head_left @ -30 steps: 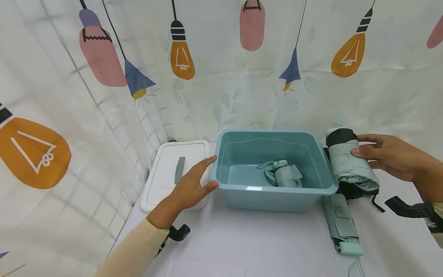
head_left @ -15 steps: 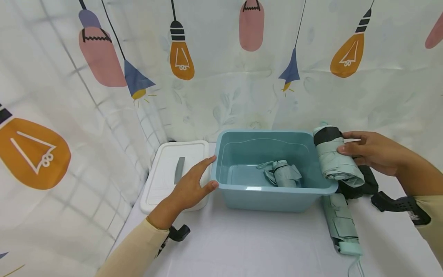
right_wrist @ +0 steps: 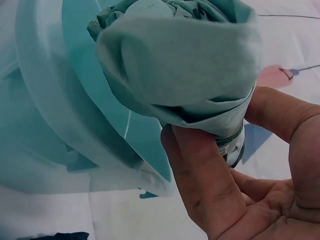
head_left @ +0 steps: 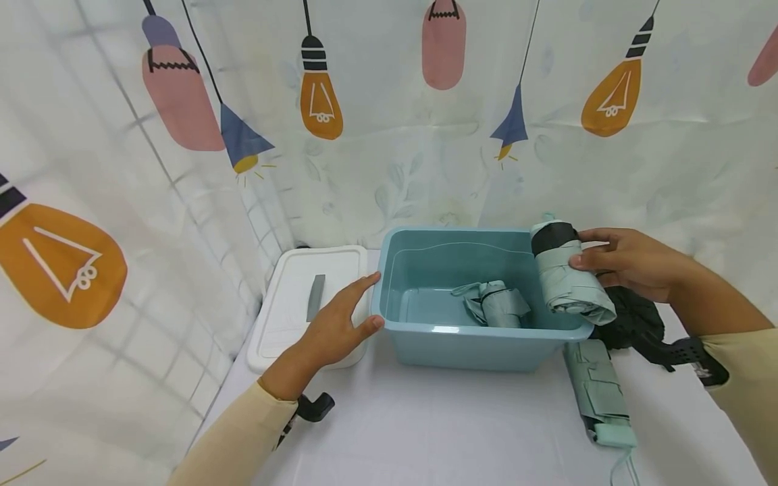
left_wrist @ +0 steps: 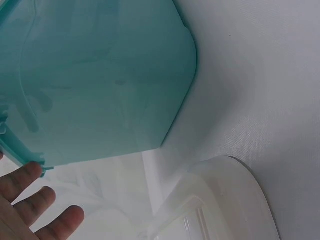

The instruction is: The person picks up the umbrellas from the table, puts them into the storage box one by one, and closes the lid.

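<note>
My right hand (head_left: 638, 263) grips a rolled pale green umbrella (head_left: 568, 273) with a black band, tilted over the right rim of the blue plastic bin (head_left: 468, 351). In the right wrist view the thumb and fingers clasp the rolled umbrella (right_wrist: 180, 70) from both sides. Inside the bin lies another small pale green folded umbrella (head_left: 503, 307) with a wrist loop. My left hand (head_left: 331, 331) rests with extended fingers against the bin's left rim; in the left wrist view several fingertips (left_wrist: 30, 172) show at that rim.
A white lid (head_left: 292, 290) with a grey handle lies left of the bin. Right of the bin are a green folded umbrella (head_left: 602, 391) with a cord and a black folded bundle (head_left: 629, 317), partly hidden by the right hand. A printed curtain (head_left: 389, 135) hangs behind.
My right hand has carried the rolled umbrella leftward, from beside the bin to over its right end. More of the black bundle shows. The left hand has stayed at the rim.
</note>
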Action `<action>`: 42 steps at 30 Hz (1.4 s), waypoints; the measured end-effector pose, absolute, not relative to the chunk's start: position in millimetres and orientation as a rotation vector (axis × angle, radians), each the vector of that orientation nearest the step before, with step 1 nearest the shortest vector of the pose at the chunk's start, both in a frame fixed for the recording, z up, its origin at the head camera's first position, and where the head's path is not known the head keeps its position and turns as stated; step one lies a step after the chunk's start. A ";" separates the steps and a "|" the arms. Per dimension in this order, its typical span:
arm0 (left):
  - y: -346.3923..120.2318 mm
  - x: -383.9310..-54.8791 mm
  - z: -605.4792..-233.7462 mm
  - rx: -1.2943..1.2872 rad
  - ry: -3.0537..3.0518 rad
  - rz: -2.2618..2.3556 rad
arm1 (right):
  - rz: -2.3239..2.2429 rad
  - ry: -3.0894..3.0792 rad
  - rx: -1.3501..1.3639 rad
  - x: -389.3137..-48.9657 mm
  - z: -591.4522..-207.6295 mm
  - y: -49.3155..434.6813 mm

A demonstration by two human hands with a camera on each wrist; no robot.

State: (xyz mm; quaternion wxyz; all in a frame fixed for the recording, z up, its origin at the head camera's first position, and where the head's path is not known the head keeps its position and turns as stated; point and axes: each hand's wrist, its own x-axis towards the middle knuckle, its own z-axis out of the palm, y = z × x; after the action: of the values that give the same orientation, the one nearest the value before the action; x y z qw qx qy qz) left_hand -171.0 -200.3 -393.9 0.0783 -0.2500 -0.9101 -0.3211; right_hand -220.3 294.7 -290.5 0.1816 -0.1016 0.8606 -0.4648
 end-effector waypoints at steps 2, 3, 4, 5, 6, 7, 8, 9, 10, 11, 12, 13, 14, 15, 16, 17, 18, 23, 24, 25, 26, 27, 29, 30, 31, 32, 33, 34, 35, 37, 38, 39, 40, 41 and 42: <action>-200.3 -171.0 -394.2 -0.748 -2.723 -0.964 | -1.319 2.422 -0.289 -221.0 -290.1 291.1; -200.3 -170.9 -394.3 -0.747 -2.721 -0.966 | -1.318 2.423 -0.289 -221.4 -290.2 289.5; -200.2 -170.7 -394.4 -0.747 -2.719 -0.969 | -1.315 2.424 -0.289 -221.8 -290.3 287.8; -200.2 -170.6 -394.4 -0.747 -2.718 -0.970 | -1.315 2.423 -0.286 -222.3 -290.6 286.2; -200.4 -170.5 -394.8 -0.749 -2.715 -0.970 | -1.318 2.420 -0.285 -222.6 -290.8 284.7; -200.4 -170.5 -394.9 -0.749 -2.715 -0.971 | -1.318 2.417 -0.286 -223.0 -291.2 283.2; -200.5 -170.7 -395.2 -0.748 -2.715 -0.971 | -1.317 2.415 -0.286 -223.3 -291.5 281.8; -200.7 -170.8 -395.5 -0.747 -2.717 -0.969 | -1.313 2.415 -0.285 -223.6 -291.8 280.5; -200.8 -171.0 -395.7 -0.750 -2.716 -0.969 | -1.312 2.414 -0.280 -223.9 -292.0 279.3; -200.9 -171.2 -395.8 -0.750 -2.718 -0.969 | -1.311 2.414 -0.277 -224.2 -292.0 278.1; -201.0 -171.3 -396.0 -0.747 -2.720 -0.970 | -1.305 2.415 -0.277 -224.4 -292.2 277.1; -200.9 -171.5 -395.9 -0.745 -2.721 -0.973 | -1.301 2.418 -0.274 -224.7 -292.5 275.9; -200.9 -171.6 -396.0 -0.746 -2.720 -0.971 | -1.301 2.416 -0.272 -225.1 -292.9 274.9; -200.9 -171.7 -396.0 -0.747 -2.720 -0.971 | -1.308 2.411 -0.270 -225.4 -293.2 273.6; -200.9 -171.7 -395.9 -0.747 -2.718 -0.973 | -1.313 2.406 -0.268 -225.7 -293.6 272.1; -200.8 -171.8 -396.1 -0.745 -2.717 -0.974 | -1.315 2.401 -0.273 -225.7 -293.9 270.4; -200.8 -171.5 -396.1 -0.746 -2.715 -0.974 | -1.318 2.395 -0.270 -225.9 -294.4 268.9; -200.2 -171.1 -396.4 -0.748 -2.709 -0.978 | -1.452 2.316 -0.233 -226.1 -294.5 264.3; -200.1 -171.1 -396.4 -0.746 -2.709 -0.981 | -1.479 2.308 -0.225 -226.0 -294.2 264.3; -200.0 -171.3 -396.5 -0.745 -2.709 -0.981 | -1.504 2.302 -0.223 -225.9 -293.9 264.5; -199.9 -171.3 -396.5 -0.743 -2.709 -0.980 | -1.516 2.308 -0.221 -225.8 -293.8 265.0; -199.8 -171.3 -396.6 -0.741 -2.711 -0.980 | -1.513 2.324 -0.224 -225.6 -294.0 265.5; -199.7 -171.4 -396.9 -0.739 -2.712 -0.979 | -1.491 2.361 -0.230 -224.7 -294.9 266.6; -199.7 -171.3 -397.0 -0.737 -2.714 -0.979 | -1.479 2.381 -0.231 -224.2 -295.8 267.3; -199.7 -171.2 -396.9 -0.738 -2.713 -0.977 | -1.470 2.399 -0.229 -223.5 -296.7 268.3; -199.7 -171.4 -396.9 -0.738 -2.712 -0.976 | -1.464 2.418 -0.226 -222.8 -297.6 269.4; -199.8 -171.6 -397.0 -0.739 -2.711 -0.974 | -1.457 2.438 -0.224 -222.0 -298.3 270.7; -199.8 -171.8 -397.0 -0.742 -2.709 -0.973 | -1.447 2.461 -0.214 -221.1 -299.0 272.3; -199.8 -172.0 -396.9 -0.742 -2.709 -0.972 | -1.433 2.485 -0.208 -220.1 -299.5 274.0; -199.8 -172.1 -396.9 -0.740 -2.708 -0.972 | -1.402 2.525 -0.193 -217.9 -300.2 277.5; -199.8 -172.2 -397.0 -0.739 -2.709 -0.970 | -1.387 2.541 -0.188 -216.7 -300.6 279.3; -199.8 -172.3 -397.0 -0.738 -2.711 -0.970 | -1.371 2.555 -0.183 -215.5 -301.0 281.3; -199.8 -172.3 -397.0 -0.737 -2.713 -0.972 | -1.362 2.564 -0.177 -214.3 -301.5 283.4; -199.8 -172.2 -396.9 -0.738 -2.713 -0.973 | -1.359 2.568 -0.179 -213.1 -302.2 285.5; -200.0 -172.3 -396.9 -0.738 -2.714 -0.971 | -1.360 2.567 -0.178 -212.3 -303.1 287.8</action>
State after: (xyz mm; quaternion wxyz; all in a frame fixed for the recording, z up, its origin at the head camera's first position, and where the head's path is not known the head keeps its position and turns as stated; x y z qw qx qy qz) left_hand -172.3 -200.0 -396.9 0.0829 -0.2470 -0.9090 -0.3252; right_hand -212.3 287.8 -303.1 0.1151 -0.0606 0.8761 -0.4643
